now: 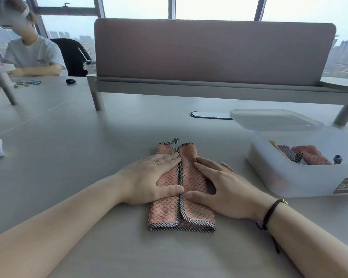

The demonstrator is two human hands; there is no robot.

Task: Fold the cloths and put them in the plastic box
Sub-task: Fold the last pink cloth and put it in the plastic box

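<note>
While the pink cloth (pixel 181 189) is being pressed flat on the table (pixel 68 157) by the left hand (pixel 155 177) and right hand (pixel 223 189), fingers straight and nothing gripped, its long axis is being kept pointing away, with the plastic box (pixel 301 177) sitting nearer the right hand.

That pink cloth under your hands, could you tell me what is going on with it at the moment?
A person is folding the pink cloth on the grey table. The left hand lies flat on its left flap and the right hand rests flat on its right flap, pressing the fold down. To the right stands the plastic box, open, with its lid leaning behind it and several folded cloths already inside. This cloth is not yet in the box.
</note>
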